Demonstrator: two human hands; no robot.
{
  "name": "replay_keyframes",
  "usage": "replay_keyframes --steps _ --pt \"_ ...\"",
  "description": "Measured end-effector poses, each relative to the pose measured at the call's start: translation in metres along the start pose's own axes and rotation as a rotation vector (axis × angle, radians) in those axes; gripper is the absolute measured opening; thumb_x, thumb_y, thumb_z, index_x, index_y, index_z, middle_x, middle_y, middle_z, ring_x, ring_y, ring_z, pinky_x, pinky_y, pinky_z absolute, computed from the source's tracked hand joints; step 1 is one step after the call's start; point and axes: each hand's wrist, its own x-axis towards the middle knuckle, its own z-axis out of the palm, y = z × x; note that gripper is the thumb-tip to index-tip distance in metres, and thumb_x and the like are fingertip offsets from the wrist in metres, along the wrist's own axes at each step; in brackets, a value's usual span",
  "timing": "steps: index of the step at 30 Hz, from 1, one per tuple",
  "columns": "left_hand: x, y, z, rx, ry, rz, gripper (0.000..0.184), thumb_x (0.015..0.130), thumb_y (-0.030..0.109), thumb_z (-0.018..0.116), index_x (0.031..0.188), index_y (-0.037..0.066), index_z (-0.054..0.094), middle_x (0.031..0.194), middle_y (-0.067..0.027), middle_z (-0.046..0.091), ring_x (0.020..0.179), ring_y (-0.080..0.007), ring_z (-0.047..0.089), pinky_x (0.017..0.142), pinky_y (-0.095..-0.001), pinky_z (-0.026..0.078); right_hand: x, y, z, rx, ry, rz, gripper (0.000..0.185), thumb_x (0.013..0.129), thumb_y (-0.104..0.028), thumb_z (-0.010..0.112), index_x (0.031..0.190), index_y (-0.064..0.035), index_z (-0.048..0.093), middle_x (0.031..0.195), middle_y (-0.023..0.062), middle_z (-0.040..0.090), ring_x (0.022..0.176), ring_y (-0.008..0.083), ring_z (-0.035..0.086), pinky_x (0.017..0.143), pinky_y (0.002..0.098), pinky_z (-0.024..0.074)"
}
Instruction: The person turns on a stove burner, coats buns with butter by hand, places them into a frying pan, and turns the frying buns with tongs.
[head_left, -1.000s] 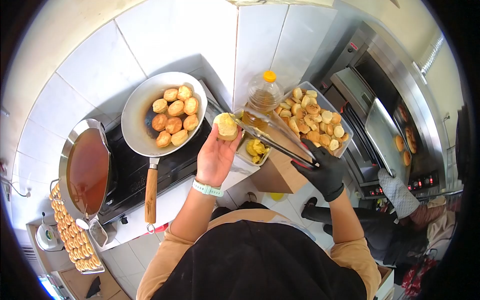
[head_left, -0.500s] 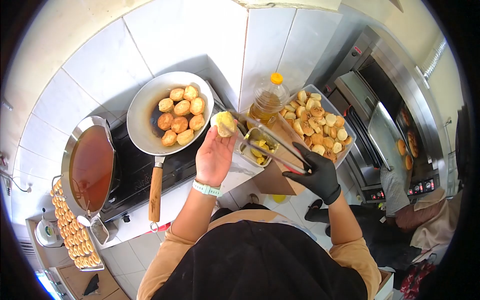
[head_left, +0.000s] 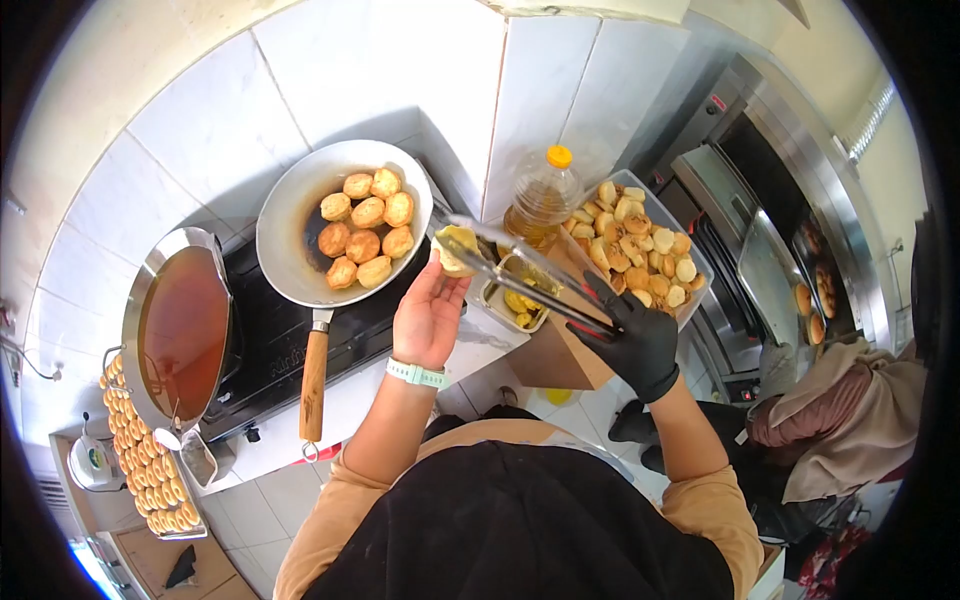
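Note:
My left hand (head_left: pixel 428 325), bare with a pale wristband, grips a small round bun (head_left: pixel 453 258) in its fingertips. Yellow filling shows on the bun. In a black glove, my right hand (head_left: pixel 630 345) is closed around metal tongs (head_left: pixel 540 290), whose tips overlap the bun; whether they touch it I cannot tell. Below the tongs is a small metal container with yellow slices (head_left: pixel 520 303). To the left, a frying pan (head_left: pixel 278 250) with a wooden handle holds several browned buns (head_left: pixel 362 243).
A box of small buns (head_left: pixel 640 245) and an oil bottle (head_left: pixel 540 200) stand at right. At left are a pan of reddish-brown liquid (head_left: pixel 185 320) and a tray of ring-shaped pastries (head_left: pixel 150 460). An oven (head_left: pixel 810 200) stands far right, with a person (head_left: pixel 840 420) near it.
The tongs have swung so that their tips now cross in front of the bun. At right, the other person has leaned farther toward the oven front.

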Motion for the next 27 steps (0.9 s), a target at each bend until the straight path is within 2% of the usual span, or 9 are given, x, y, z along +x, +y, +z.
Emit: replay_keyframes --steps 2,5,6,9,13,17,20,23,27 --pt "0.006 0.004 -0.01 -0.018 0.015 0.022 0.032 0.089 0.016 0.049 0.117 0.0 0.048 0.113 -0.0081 0.055 0.105 -0.0176 0.05 0.096 -0.0322 0.037 -0.002 -0.003 -0.001 -0.097 -0.043 -0.053 0.059 0.067 -0.043 0.069 0.121 -0.0237 0.054 0.057 0.0022 0.048 0.043 0.0178 0.051 0.04 0.0299 0.0395" --pt "0.009 0.011 -0.014 -0.002 0.027 0.076 0.029 0.089 0.013 0.05 0.114 -0.001 0.05 0.11 -0.0084 0.056 0.101 -0.0176 0.053 0.093 -0.0315 0.041 -0.001 0.002 -0.009 -0.047 -0.015 -0.042 0.057 0.068 -0.041 0.069 0.12 -0.0245 0.054 0.059 0.0029 0.05 0.043 0.0188 0.051 0.04 0.03 0.0401" --pt "0.008 0.011 -0.013 0.018 0.023 0.102 0.028 0.089 0.012 0.05 0.112 -0.002 0.051 0.109 -0.0089 0.057 0.1 -0.0179 0.054 0.093 -0.0316 0.042 0.004 0.005 -0.005 0.056 0.14 -0.049 0.057 0.068 -0.04 0.069 0.12 -0.0248 0.054 0.06 0.0033 0.051 0.043 0.0194 0.051 0.04 0.0304 0.0402" --pt "0.004 0.006 -0.007 0.065 0.02 0.138 0.024 0.088 0.008 0.05 0.108 -0.005 0.053 0.106 -0.011 0.058 0.097 -0.0189 0.057 0.091 -0.0321 0.044 0.013 0.005 -0.006 -0.092 0.069 -0.024 0.062 0.062 -0.035 0.075 0.118 -0.0191 0.055 0.061 0.0037 0.052 0.048 0.0203 0.054 0.044 0.0309 0.0426" --pt "0.004 0.01 -0.009 0.094 0.048 0.217 0.02 0.087 0.006 0.051 0.103 -0.006 0.055 0.103 -0.0132 0.059 0.095 -0.0189 0.058 0.089 -0.0325 0.046 0.003 -0.007 -0.003 -0.121 -0.04 -0.066 0.058 0.063 -0.036 0.074 0.116 -0.0189 0.057 0.062 0.0022 0.052 0.048 0.0194 0.053 0.044 0.031 0.0424" --pt "0.005 0.012 -0.018 0.131 0.035 0.243 0.019 0.087 0.006 0.051 0.101 -0.006 0.055 0.101 -0.0125 0.06 0.092 -0.0184 0.059 0.086 -0.0325 0.047 0.007 -0.002 -0.004 -0.08 0.057 -0.093 0.059 0.068 -0.04 0.069 0.122 -0.0273 0.052 0.059 0.0025 0.048 0.041 0.0185 0.049 0.039 0.0299 0.0386" --pt "0.002 0.01 -0.012 0.13 0.043 0.214 0.019 0.087 0.007 0.052 0.102 -0.005 0.055 0.1 -0.0119 0.061 0.091 -0.0184 0.059 0.086 -0.0321 0.048 0.014 0.003 0.003 -0.127 0.05 -0.093 0.059 0.068 -0.041 0.068 0.123 -0.0277 0.051 0.059 0.0024 0.048 0.042 0.0189 0.049 0.039 0.0306 0.0389" --pt "0.007 0.018 -0.025 0.064 0.043 0.225 0.019 0.087 0.007 0.052 0.102 -0.004 0.055 0.101 -0.0116 0.06 0.092 -0.0183 0.059 0.086 -0.0319 0.048 0.012 -0.007 -0.002 -0.16 -0.071 -0.154 0.06 0.069 -0.041 0.068 0.124 -0.0279 0.05 0.06 0.0029 0.049 0.042 0.0203 0.05 0.04 0.0322 0.0392" --pt "0.008 0.026 -0.027 -0.012 0.069 0.357 0.019 0.088 0.006 0.051 0.104 -0.005 0.053 0.106 -0.0119 0.058 0.098 -0.0193 0.057 0.09 -0.0327 0.046 0.013 -0.008 -0.007 0.377 -0.134 0.078 0.07 0.066 -0.034 0.074 0.127 -0.0133 0.046 0.06 0.0044 0.047 0.05 0.0124 0.053 0.048 0.025 0.0421"
